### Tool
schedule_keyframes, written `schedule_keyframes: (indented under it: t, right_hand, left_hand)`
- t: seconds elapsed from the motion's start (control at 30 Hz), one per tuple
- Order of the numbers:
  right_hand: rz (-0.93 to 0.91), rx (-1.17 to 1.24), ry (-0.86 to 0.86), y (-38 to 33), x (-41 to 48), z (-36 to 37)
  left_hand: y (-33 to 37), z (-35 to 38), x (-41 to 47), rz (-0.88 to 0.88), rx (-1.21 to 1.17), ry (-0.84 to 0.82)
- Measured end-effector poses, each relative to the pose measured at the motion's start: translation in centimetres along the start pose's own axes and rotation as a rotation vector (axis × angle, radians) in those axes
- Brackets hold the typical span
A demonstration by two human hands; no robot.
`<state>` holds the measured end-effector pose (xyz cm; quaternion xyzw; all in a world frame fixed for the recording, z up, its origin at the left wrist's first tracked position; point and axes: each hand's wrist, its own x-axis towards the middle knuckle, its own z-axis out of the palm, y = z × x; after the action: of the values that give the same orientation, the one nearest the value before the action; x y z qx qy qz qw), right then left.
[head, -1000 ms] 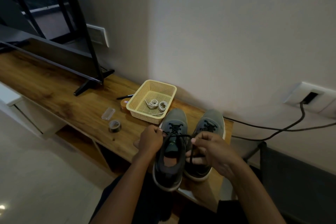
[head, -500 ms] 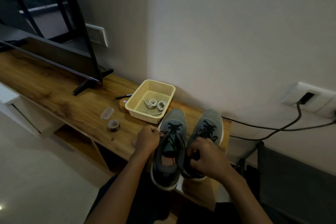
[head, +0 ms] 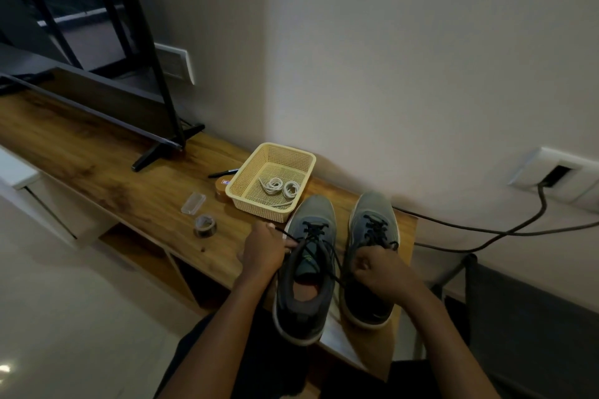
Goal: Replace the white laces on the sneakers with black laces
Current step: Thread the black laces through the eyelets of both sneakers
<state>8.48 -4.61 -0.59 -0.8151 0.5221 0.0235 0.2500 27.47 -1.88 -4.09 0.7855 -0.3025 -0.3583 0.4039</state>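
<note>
Between the hands: the left sneaker (head: 316,209) is standing on the desk (head: 129,191) with its toe pointing away. A black lace (head: 312,233) is crossing its lower eyelets.
Left hand (head: 264,253): it is pinching one end of the black lace at the outer side of the left sneaker, with its fingers curled.
Right hand (head: 379,272): its fingers are closing round what appears to be the other run of the black lace, which is stretching taut across the shoe's opening.
Beyond the right hand: the right sneaker (head: 371,206) is sitting just beside its pair. Black lacing is showing up its front, but whether it is tied cannot be told.
Beyond the left hand: a yellow basket (head: 245,167) is holding the coiled white laces (head: 282,186), just beside the left sneaker's toe.
Outward of the left hand: a tape roll (head: 205,226) and a clear case (head: 193,203) are lying on the desk.
Progress: the task is judged to be nearing its end. Both white laces are lying out of the shoes, and one sneaker is looking fully relaced.
Left to do: the upper eyelets of the left sneaker are probably awaiting threading, and its ends are awaiting tying.
</note>
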Motion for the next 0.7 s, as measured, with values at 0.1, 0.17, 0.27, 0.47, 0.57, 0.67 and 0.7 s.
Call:
schedule_keyframes:
  t: [0.1,0.17,0.27,0.47,0.57,0.67,0.7]
  right_hand:
    - [0.021,-0.006,-0.043,0.2,0.2,-0.2]
    - [0.035,0.0,-0.066,0.2,0.3,-0.3]
    - [0.058,-0.001,-0.087,0.2,0.3,-0.3]
    - [-0.046,0.025,-0.177,0.5,-0.6,-1.0]
    - [-0.052,-0.09,-0.27,0.6,-1.2,-0.9]
    - [-0.081,-0.085,-0.27,0.2,-1.4,-0.9]
    - [-0.096,-0.089,-0.287,0.4,-1.4,-0.9]
  left_hand:
    - [1.5,-0.7,-1.5,0.03,0.017,0.051]
    - [3.0,-1.3,-2.9,0.039,0.016,0.057]
    - [2.3,-0.9,-2.1,0.013,-0.09,0.022]
    - [1.2,-1.2,-0.7,-0.127,-0.294,-0.129]
    - [1.3,-1.3,-0.8,-0.106,-0.296,-0.123]
    - [1.4,-1.2,-1.0,-0.115,-0.349,-0.091]
    - [1.4,-1.1,-0.9,-0.124,-0.368,-0.087]
